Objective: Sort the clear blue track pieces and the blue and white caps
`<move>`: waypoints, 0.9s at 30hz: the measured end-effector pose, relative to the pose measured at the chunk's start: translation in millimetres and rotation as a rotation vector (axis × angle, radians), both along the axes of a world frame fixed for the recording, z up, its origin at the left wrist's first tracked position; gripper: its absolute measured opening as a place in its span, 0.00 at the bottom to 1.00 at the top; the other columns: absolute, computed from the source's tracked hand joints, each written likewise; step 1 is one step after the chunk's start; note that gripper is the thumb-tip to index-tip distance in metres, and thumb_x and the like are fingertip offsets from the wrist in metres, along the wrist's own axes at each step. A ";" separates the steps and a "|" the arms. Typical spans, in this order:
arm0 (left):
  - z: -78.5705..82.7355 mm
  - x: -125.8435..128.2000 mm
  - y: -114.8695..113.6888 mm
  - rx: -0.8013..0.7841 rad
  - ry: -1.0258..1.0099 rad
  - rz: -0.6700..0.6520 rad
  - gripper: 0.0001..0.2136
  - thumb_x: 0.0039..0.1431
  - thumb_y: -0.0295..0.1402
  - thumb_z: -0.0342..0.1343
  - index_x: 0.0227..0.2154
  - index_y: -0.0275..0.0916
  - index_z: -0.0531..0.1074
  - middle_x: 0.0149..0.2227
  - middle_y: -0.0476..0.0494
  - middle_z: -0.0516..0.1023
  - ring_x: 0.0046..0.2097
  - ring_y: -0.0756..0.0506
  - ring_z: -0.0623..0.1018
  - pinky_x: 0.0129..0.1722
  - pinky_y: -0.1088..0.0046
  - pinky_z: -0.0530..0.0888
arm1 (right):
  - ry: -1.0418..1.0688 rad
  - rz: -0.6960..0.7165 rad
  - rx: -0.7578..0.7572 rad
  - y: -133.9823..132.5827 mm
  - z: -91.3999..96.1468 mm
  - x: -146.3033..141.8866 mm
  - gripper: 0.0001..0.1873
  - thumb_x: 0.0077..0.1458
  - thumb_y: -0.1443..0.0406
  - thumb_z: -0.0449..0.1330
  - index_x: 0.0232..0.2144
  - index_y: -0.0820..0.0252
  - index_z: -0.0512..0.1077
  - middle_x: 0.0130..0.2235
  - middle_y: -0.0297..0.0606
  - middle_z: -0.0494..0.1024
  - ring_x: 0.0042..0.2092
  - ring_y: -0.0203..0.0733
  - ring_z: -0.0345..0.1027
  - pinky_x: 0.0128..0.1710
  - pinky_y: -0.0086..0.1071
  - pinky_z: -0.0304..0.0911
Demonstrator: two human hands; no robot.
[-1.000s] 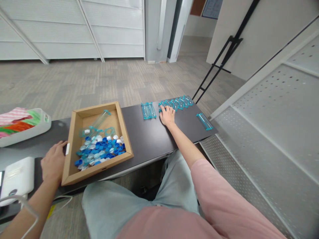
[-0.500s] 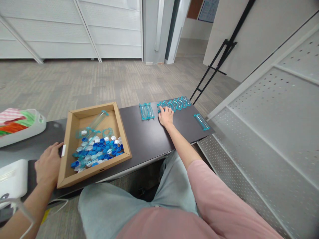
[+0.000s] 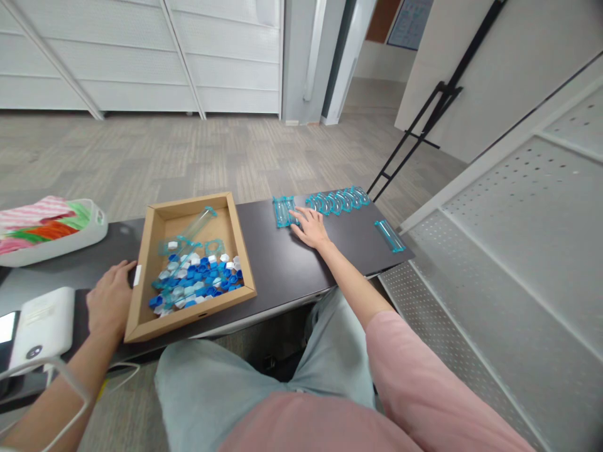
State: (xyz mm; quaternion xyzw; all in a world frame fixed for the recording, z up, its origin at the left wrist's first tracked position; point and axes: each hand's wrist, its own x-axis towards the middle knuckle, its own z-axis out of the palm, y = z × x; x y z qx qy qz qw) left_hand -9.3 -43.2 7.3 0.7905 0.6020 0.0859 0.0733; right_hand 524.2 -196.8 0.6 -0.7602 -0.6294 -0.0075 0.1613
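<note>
My right hand [image 3: 309, 228] reaches over the dark table, fingers spread, their tips at the right side of a group of straight clear tube pieces [image 3: 282, 211] with teal ends. Whether the fingertips touch these tubes I cannot tell. Just beyond the hand runs a row of curved clear-and-teal pieces [image 3: 336, 202]. My left hand [image 3: 112, 295] lies on the table with its fingers extended against the left wall of a shallow cardboard box [image 3: 188, 309]. Inside the box are many blue and white hexagonal pieces [image 3: 202, 276] and a few clear tubes [image 3: 201, 223].
A single straight tube piece [image 3: 389, 236] lies near the table's right end. To the left stand a white basket of colourful cloth [image 3: 97, 220] and a white device [image 3: 44, 323] with a cable. A perforated panel [image 3: 509, 238] rises at right; a black stand [image 3: 414, 141] is behind.
My right hand has moved left, from the near end of the curved row to the group of straight tubes, and its fingers have spread. The view has shifted slightly left.
</note>
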 end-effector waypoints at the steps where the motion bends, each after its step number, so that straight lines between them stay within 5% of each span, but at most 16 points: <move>1: -1.0 -0.3 1.0 0.000 -0.005 0.011 0.33 0.77 0.43 0.38 0.74 0.29 0.69 0.81 0.24 0.64 0.82 0.28 0.65 0.81 0.39 0.63 | -0.006 0.054 -0.007 -0.3 -1.2 -4.5 0.31 0.81 0.53 0.57 0.79 0.49 0.70 0.81 0.44 0.68 0.78 0.57 0.55 0.77 0.51 0.50; 4: -2.3 0.0 2.5 0.003 -0.025 0.033 0.31 0.76 0.40 0.41 0.73 0.31 0.70 0.81 0.26 0.65 0.81 0.28 0.66 0.82 0.41 0.63 | -0.002 0.123 -0.022 0.2 -3.3 -14.6 0.27 0.80 0.51 0.59 0.74 0.49 0.76 0.81 0.45 0.67 0.79 0.56 0.56 0.78 0.52 0.48; 12: 4.5 5.2 -6.6 0.010 -0.034 0.023 0.31 0.78 0.41 0.39 0.73 0.30 0.69 0.81 0.24 0.64 0.81 0.27 0.65 0.80 0.37 0.64 | 0.054 0.037 -0.017 0.7 -1.9 -16.6 0.22 0.75 0.57 0.63 0.66 0.54 0.81 0.81 0.50 0.68 0.77 0.60 0.64 0.76 0.55 0.54; 20: 4.6 5.9 -6.9 0.019 -0.032 0.031 0.29 0.77 0.39 0.44 0.74 0.33 0.70 0.81 0.27 0.65 0.81 0.30 0.65 0.80 0.41 0.65 | 0.024 -0.001 -0.009 -1.0 -2.7 -18.4 0.23 0.74 0.59 0.62 0.66 0.54 0.82 0.80 0.50 0.69 0.73 0.60 0.67 0.73 0.54 0.57; 27: 6.6 7.8 -8.2 -0.011 -0.069 0.034 0.29 0.76 0.36 0.46 0.74 0.28 0.69 0.82 0.23 0.63 0.82 0.26 0.63 0.80 0.34 0.62 | -0.009 -0.017 -0.052 -0.7 1.0 -21.9 0.26 0.75 0.59 0.61 0.70 0.53 0.81 0.80 0.50 0.67 0.72 0.61 0.66 0.72 0.54 0.58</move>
